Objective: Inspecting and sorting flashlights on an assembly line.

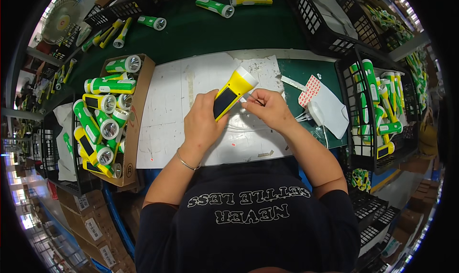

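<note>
My left hand (203, 122) grips a yellow torch (233, 91) with a dark panel on its side and a white head that points away and to the right. My right hand (268, 107) sits just right of the torch, its fingertips pinched on something small and pale close to the torch body; I cannot make out what it is. Both hands hover over a white sheet (172, 106) laid on the green table. A thin bangle circles my left wrist.
A cardboard box (137, 115) full of green and yellow torches stands at the left. A black crate (356, 129) with more torches is at the right, beside a white pad with a red dotted sticker sheet (310, 89). Loose torches (215, 7) lie on the far green surface.
</note>
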A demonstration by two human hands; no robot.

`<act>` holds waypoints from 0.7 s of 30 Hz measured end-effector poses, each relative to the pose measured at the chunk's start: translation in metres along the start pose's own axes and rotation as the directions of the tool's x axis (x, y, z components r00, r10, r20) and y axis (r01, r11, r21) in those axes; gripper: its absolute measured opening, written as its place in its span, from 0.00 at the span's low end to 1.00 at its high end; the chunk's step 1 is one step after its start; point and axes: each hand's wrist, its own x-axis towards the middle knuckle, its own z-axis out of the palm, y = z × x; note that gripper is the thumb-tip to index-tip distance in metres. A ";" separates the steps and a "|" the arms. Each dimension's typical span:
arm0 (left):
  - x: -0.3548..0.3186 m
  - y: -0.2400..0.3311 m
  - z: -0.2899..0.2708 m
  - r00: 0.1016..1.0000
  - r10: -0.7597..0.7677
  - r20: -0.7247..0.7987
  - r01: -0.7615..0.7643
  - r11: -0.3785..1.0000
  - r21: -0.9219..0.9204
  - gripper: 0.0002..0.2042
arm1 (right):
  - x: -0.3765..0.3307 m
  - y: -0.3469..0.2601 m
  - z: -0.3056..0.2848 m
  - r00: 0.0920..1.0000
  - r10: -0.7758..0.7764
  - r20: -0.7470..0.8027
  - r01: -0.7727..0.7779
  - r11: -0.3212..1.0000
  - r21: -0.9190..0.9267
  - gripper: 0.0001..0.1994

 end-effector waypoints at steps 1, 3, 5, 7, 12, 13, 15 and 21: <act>-0.001 0.001 0.001 1.000 -0.016 -0.010 0.016 1.000 0.010 0.26 | 0.001 0.001 0.002 1.000 0.018 -0.024 -0.018 1.000 0.017 0.07; -0.002 -0.001 0.003 1.000 -0.026 0.008 0.026 1.000 -0.012 0.26 | 0.002 0.003 0.002 0.999 0.042 0.005 -0.042 0.998 0.054 0.07; -0.003 -0.005 0.006 0.997 -0.070 0.027 0.071 0.997 -0.037 0.26 | 0.002 0.006 0.003 0.998 0.063 0.019 -0.064 0.994 0.090 0.07; -0.003 -0.011 0.011 0.987 -0.158 0.024 0.160 0.981 -0.112 0.25 | 0.003 0.008 0.006 0.998 -0.048 -0.027 0.047 0.998 -0.042 0.07; 0.021 -0.028 0.003 0.908 -0.369 0.200 0.387 0.551 -0.740 0.21 | -0.021 0.001 0.003 0.939 -0.343 0.035 0.305 0.778 -0.550 0.16; 0.018 -0.022 0.002 0.895 -0.339 0.289 0.410 0.375 -0.831 0.21 | -0.024 -0.001 0.005 0.937 -0.350 0.003 0.301 0.803 -0.515 0.23; 0.016 0.003 0.011 0.938 -0.173 0.300 0.317 0.085 -0.945 0.22 | -0.019 -0.011 0.014 0.939 -0.344 -0.004 0.321 0.880 -0.349 0.28; 0.023 0.023 0.001 0.962 0.048 0.270 0.262 0.139 -0.955 0.34 | -0.074 -0.030 -0.062 0.783 -0.597 -0.177 0.450 0.739 -0.502 0.22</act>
